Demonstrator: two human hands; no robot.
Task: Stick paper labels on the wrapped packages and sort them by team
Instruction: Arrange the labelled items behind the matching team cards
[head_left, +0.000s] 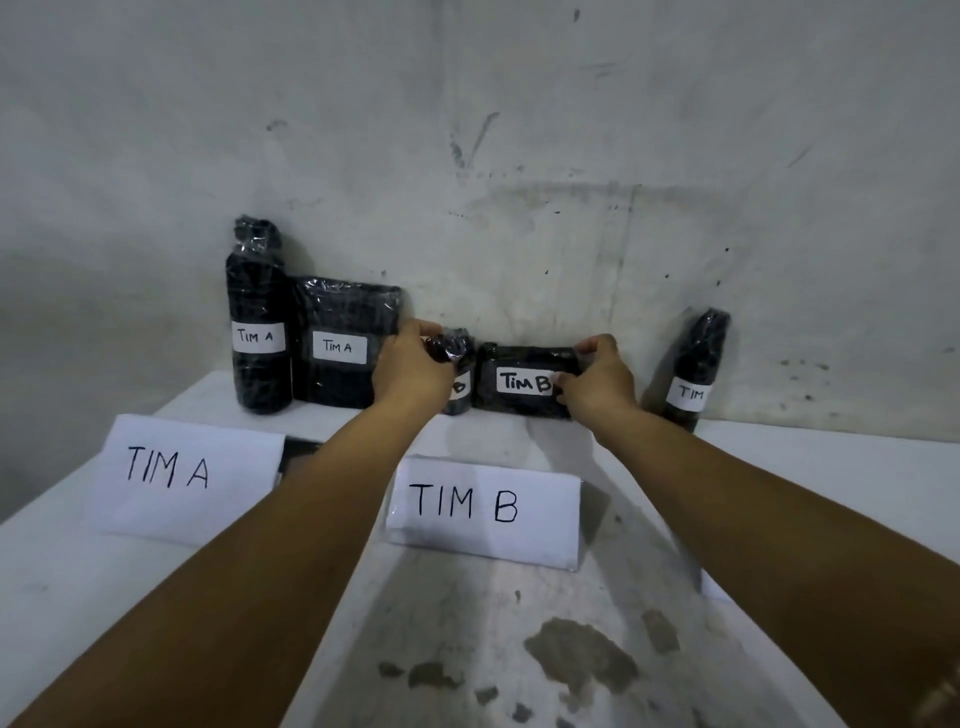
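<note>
— So where are the hands?
— Left hand (410, 364) grips the small wrapped package (457, 374) at the far wall; right hand (597, 379) pinches the flat TIM B package (524, 382).
— Handling?
— Probably light and slippery; hold the ends.

Both bare forearms are reaching up from the lower corners of the frame toward its centre, converging slightly. The left hand (413, 364), just left of centre, is curling its fingers and thumb around something small, back of the hand facing the camera. The right hand (597, 376), just right of centre, is pinching with bent fingers, thumb low, wrist straight.
</note>
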